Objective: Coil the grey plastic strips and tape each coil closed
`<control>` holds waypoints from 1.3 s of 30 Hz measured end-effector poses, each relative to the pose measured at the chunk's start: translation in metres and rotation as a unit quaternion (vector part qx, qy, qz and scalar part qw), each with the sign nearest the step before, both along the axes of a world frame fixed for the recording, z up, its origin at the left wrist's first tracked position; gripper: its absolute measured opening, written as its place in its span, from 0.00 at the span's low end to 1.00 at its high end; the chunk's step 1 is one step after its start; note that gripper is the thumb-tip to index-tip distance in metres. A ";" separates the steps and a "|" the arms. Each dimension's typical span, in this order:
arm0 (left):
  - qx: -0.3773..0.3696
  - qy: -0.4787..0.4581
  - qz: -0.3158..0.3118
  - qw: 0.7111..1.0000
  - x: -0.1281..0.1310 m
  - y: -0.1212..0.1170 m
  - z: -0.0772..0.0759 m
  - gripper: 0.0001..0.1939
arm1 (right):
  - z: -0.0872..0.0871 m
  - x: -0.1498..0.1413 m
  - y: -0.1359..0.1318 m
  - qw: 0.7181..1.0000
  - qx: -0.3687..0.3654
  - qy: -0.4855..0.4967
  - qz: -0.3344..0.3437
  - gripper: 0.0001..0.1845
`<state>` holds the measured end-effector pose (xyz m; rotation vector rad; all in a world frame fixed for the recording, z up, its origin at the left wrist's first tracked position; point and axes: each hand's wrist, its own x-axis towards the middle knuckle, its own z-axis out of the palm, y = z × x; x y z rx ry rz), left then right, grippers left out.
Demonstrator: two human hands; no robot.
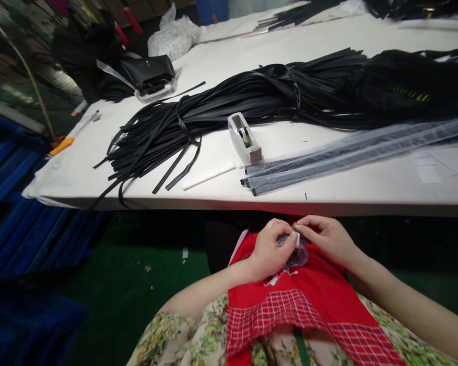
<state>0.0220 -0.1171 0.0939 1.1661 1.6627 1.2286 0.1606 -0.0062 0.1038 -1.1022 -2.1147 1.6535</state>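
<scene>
My left hand (pixel 269 247) and my right hand (pixel 325 235) meet over my lap, just below the table's front edge, above a red apron (pixel 290 300). Both have their fingers curled together around a small whitish piece (pixel 296 239), perhaps tape, pinched between the fingertips. I cannot make out exactly what it is. On the white table (pixel 366 188) in front of me stands a white tape dispenser (pixel 244 137), well apart from both hands.
A big bundle of black straps (pixel 221 109) lies across the table. Grey strips in clear sleeves (pixel 347 152) lie to the right of the dispenser. A black bag (pixel 147 73), a white plastic bag (pixel 173 35) and an orange-handled tool (pixel 62 146) sit at the far left. Blue crates (pixel 19 203) stand left of the table.
</scene>
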 end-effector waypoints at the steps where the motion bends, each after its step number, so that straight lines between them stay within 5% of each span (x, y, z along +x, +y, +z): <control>1: 0.002 0.007 0.002 1.000 0.000 0.000 0.001 0.05 | 0.001 0.000 0.002 1.000 0.002 -0.002 0.004 0.17; 17: -0.041 0.072 -0.008 0.997 0.001 0.003 0.001 0.13 | -0.002 0.010 0.005 0.996 0.001 -0.010 0.086 0.14; 22: -0.086 0.102 0.013 0.991 0.002 0.001 0.004 0.05 | 0.000 0.012 0.009 0.995 -0.028 -0.014 0.098 0.16; 27: -0.224 -0.077 -0.101 0.966 -0.007 0.007 0.007 0.09 | 0.000 0.013 0.012 0.993 -0.017 -0.022 0.116 0.15; 32: -0.239 -0.280 -0.107 0.924 -0.012 0.011 0.007 0.09 | 0.003 0.015 0.014 0.978 0.107 -0.036 0.177 0.12; 39: -0.164 -0.396 -0.007 0.904 -0.024 0.014 0.006 0.19 | -0.009 0.026 0.021 0.895 0.356 0.009 0.268 0.23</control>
